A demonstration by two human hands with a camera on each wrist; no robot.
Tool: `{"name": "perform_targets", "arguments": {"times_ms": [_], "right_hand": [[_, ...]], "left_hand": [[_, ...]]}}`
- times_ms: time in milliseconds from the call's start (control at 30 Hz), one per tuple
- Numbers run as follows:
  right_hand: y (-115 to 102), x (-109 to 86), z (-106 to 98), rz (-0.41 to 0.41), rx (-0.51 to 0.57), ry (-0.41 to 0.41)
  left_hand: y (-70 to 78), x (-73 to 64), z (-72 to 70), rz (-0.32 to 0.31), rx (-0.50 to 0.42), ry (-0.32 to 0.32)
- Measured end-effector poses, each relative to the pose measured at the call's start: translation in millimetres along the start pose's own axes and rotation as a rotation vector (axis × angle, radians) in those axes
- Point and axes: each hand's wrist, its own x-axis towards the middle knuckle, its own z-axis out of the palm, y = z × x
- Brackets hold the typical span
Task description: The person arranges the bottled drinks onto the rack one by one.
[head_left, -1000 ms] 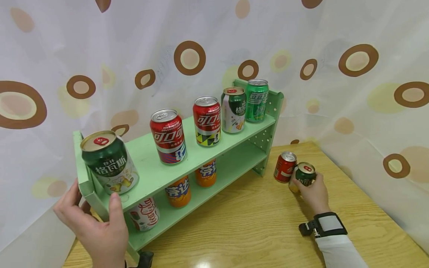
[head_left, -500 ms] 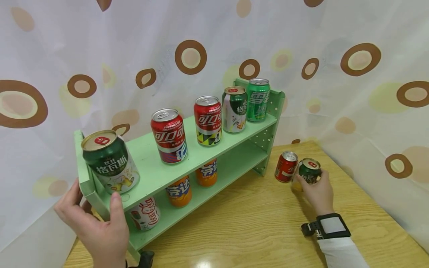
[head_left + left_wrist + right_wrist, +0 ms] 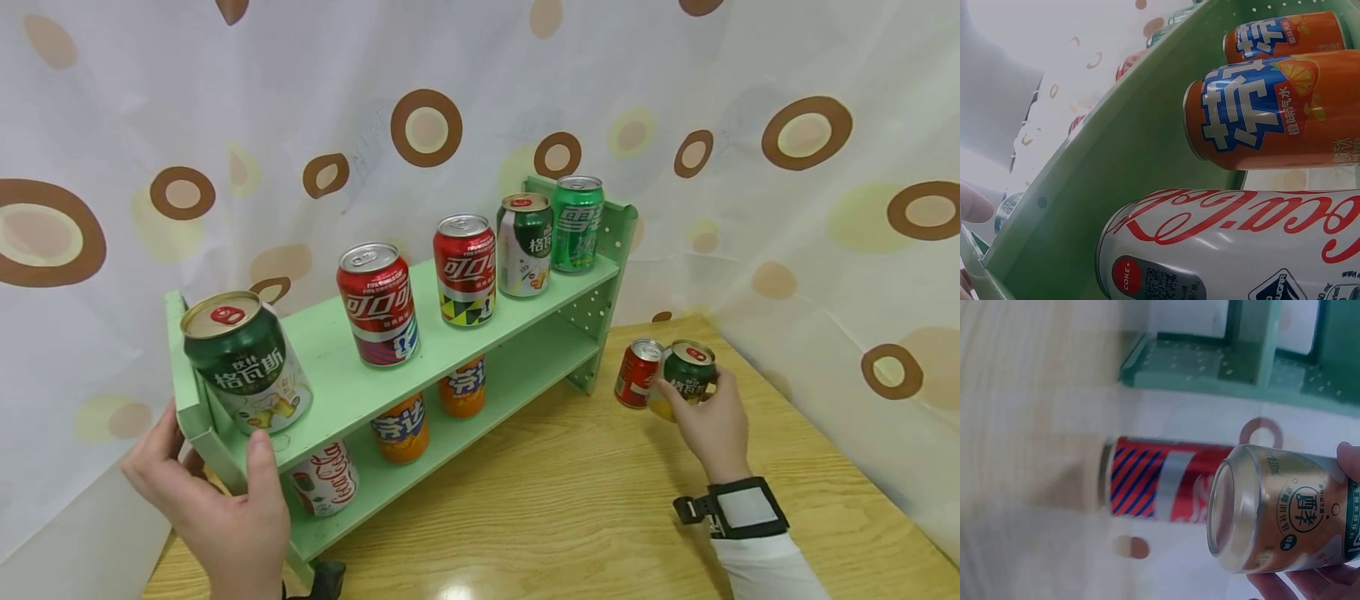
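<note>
My left hand [image 3: 221,504] grips the left end of a green two-tier shelf [image 3: 317,367], thumb by the top board's front edge, fingers around the side panel. Beside that thumb, a green-and-white kvass can [image 3: 251,371] stands on the upper board. At the right, my right hand [image 3: 716,429] holds another kvass can [image 3: 688,379] around its side. Its base shows in the right wrist view, where the can [image 3: 1304,515] looks lifted off the table. A red cola can [image 3: 637,379] stands on the table just left of it.
Along the upper board stand two red cola cans [image 3: 377,308], a kvass can [image 3: 525,250] and a green can [image 3: 577,229]. Below are a white Coca-Cola can [image 3: 1235,244] and two orange soda cans [image 3: 1254,112]. A patterned curtain [image 3: 480,75] rises behind the wooden table [image 3: 540,500].
The kvass can in my right hand has shifted slightly right, then upward, coming up off the table. My left hand keeps its hold on the shelf.
</note>
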Motion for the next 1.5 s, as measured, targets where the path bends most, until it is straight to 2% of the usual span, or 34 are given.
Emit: {"name": "perform_targets", "arguments": {"times_ms": [433,767,1100,1267,1500], "right_hand": [[-45.8,-2.5,1.7,-0.157,0.010,-0.047],[-69.3,2.1,13.8,-0.246,0.009,-0.055],[-87.8,-4.4,30.3,-0.312,0.025,-0.089],[-95.4,-9.1,38.2,-0.317,0.037,-0.118],[-105.1,-13.3,47.6,-0.284,0.051,-0.169]], "left_hand": [[-0.1,-0.4,0.5,0.023,-0.012,0.003],[-0.6,-0.6,0.4,0.022,-0.005,-0.011],[-1.6,0.0,-0.8,0.015,0.003,-0.012],[-1.4,0.1,-1.5,0.008,0.007,-0.016],[-0.1,0.2,-0.9,0.013,-0.010,-0.012]]}}
